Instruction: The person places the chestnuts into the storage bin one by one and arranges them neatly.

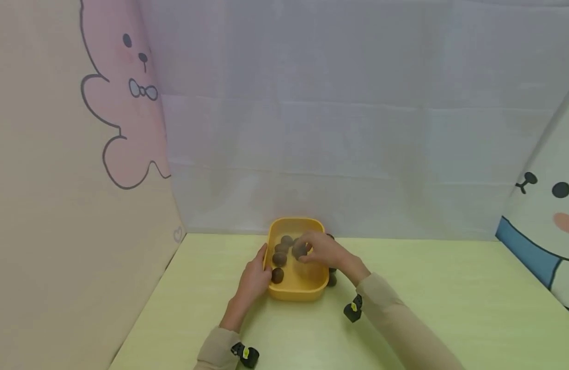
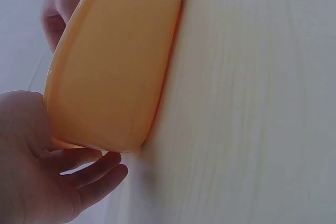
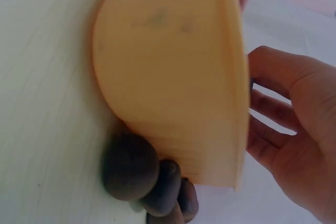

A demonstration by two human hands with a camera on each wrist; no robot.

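Note:
A yellow plastic basin (image 1: 294,296) stands on the table. At its left side, my left hand (image 1: 254,279) grips the wall with the thumb at the rim; in the left wrist view, its other fingers curve beneath the edge. Over the basin's inside, my right hand (image 1: 325,250) pinches a dark brown ball-like piece (image 1: 298,251) between thumb and fingers. Several similar dark round pieces (image 1: 279,259) lie along the basin's left half. In the right wrist view, the basin wall hides the right fingertips. More dark round pieces (image 3: 130,166) lie on the table against the basin's right side.
The pale yellow-green table (image 1: 432,298) meets a white cloth backdrop (image 1: 340,154) just behind the basin. Side cloths with cartoon animals hang at left and right. A small black camera (image 1: 353,309) is strapped to each wrist.

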